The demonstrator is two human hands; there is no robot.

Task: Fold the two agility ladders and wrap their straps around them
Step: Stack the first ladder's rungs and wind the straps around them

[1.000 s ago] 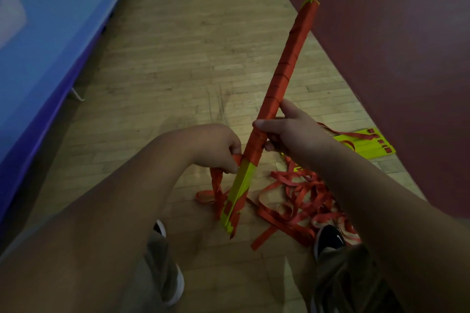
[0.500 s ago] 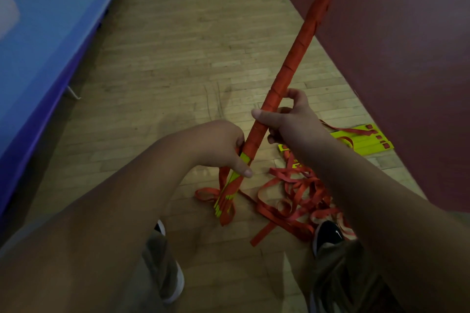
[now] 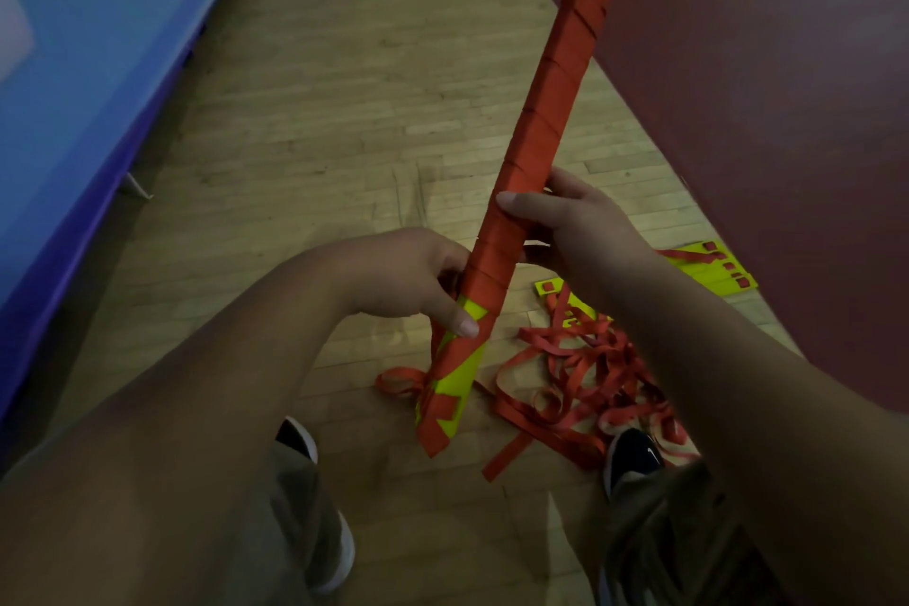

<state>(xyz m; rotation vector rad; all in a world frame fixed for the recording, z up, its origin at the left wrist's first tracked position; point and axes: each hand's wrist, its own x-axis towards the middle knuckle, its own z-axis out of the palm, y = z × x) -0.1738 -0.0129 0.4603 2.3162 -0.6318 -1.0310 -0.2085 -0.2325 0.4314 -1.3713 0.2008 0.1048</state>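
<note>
Two hands: your left hand (image 3: 418,281) is pinning red strap (image 3: 565,79) at lower end of long yellow plastic ladder bundle (image 3: 460,374), pointing 1 o'clock; right hand (image 3: 580,231) is gripping middle. Be pulling wraps taut.

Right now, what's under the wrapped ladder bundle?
Loose red straps on the wood floor, with yellow rungs of the second ladder beyond them. The right forearm hides their middle.

This looks like a sports hall or gymnasium. A narrow-strip hardwood floor (image 3: 344,113) meets a broad maroon painted area (image 3: 762,64) with a curved edge, like a court marking. A blue panel (image 3: 98,39) edged in purple runs along the left. A yellow-runged agility ladder (image 3: 708,273) lies on the boards.
</note>
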